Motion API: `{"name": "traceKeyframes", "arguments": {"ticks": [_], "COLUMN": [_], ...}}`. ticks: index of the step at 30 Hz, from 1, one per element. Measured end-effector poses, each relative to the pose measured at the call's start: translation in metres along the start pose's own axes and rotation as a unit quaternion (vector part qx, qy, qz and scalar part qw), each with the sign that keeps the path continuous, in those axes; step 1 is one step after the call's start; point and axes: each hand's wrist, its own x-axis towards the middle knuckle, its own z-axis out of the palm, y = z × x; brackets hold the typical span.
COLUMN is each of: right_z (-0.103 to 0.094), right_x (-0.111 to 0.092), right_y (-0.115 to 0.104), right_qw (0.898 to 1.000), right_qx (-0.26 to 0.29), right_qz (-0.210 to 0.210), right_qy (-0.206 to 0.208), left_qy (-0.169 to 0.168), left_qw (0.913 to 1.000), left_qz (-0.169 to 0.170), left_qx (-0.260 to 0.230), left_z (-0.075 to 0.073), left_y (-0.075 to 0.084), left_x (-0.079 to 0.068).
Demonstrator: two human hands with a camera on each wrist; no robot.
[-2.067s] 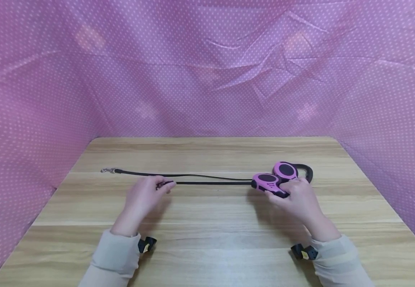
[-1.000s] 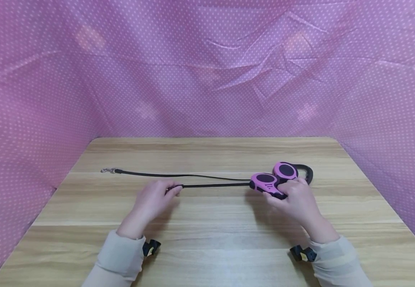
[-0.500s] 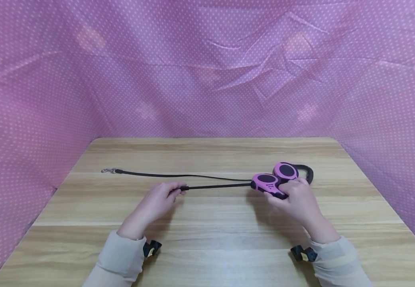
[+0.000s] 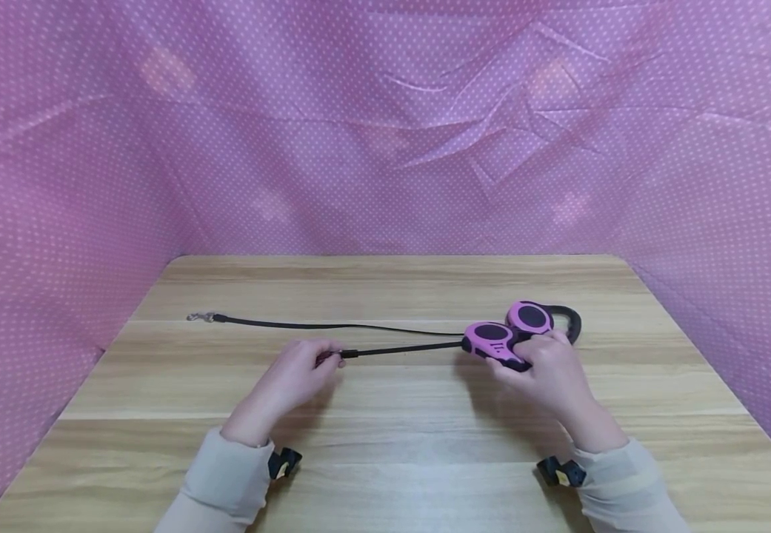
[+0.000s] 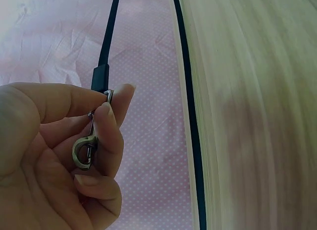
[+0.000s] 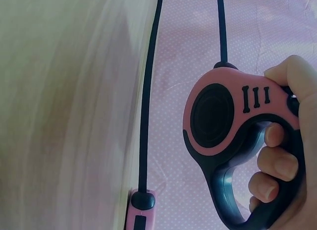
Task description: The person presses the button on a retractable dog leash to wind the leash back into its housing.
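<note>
My right hand (image 4: 548, 370) grips the black handle of a pink and black retractable dog leash (image 6: 213, 116), fingers curled through the handle loop and thumb on top of the casing. From its casing a black strap (image 4: 405, 348) runs left, fairly straight, to my left hand (image 4: 298, 370). That hand pinches the strap's metal snap hook (image 5: 86, 148) between thumb and fingers; the black sleeve (image 5: 100, 77) of the strap shows just beyond. Behind lies a second pink and black retractable leash (image 4: 530, 317) on the table, its strap (image 4: 305, 326) stretched left to a snap hook (image 4: 200, 317).
The wooden table (image 4: 385, 444) has a far edge against a pink dotted cloth (image 4: 385, 148), which also hangs at both sides. A small black camera (image 4: 285, 463) sits at the left cuff, another black camera (image 4: 561, 471) at the right.
My left hand has moved right and slightly nearer with the snap hook, so the strap between the hands is shorter and more slanted. The right hand and the far leash stay nearly still.
</note>
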Motion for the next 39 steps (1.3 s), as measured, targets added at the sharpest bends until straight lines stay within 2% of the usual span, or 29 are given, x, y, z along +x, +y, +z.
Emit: {"name": "traceKeyframes", "arguments": {"ticks": [11,23,39], "right_z": [0.002,0.005,0.009], "right_x": [0.000,-0.001,0.000], "right_y": [-0.002,-0.004,-0.012], "right_qw": [1.000,0.998,0.995], "right_qx": [0.002,0.015,0.032], "right_qz": [-0.024,-0.048,-0.088], "right_qy": [0.016,0.023,0.045], "left_qy": [0.017,0.037,0.036], "left_qw": [0.9994,0.9991,0.9990], "left_qz": [-0.028,-0.013,0.004], "left_qx": [0.010,0.017,0.026], "left_z": [0.002,0.006,0.013], "left_y": [0.005,0.009,0.014], "left_x": [0.001,0.000,-0.002]}}
